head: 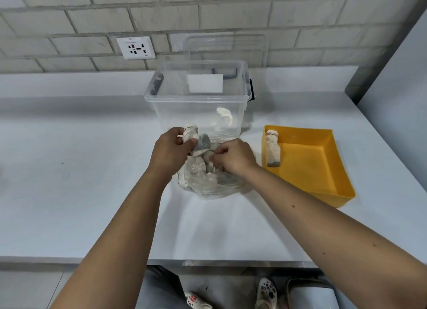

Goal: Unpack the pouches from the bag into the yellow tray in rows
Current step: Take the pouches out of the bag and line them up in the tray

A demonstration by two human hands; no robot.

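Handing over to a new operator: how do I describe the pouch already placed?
Start at the yellow tray on the table's right side. A pouch lies lengthwise against its left wall, near the far corner. It is the only one in the tray; the rest are at the bag.

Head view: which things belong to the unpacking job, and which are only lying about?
Job: clear bag, pinched by the right hand; held pouch, gripped by the left hand; yellow tray; tray pouch along its left wall.
Lying about: clear box; lid leaning on the wall; wall socket.
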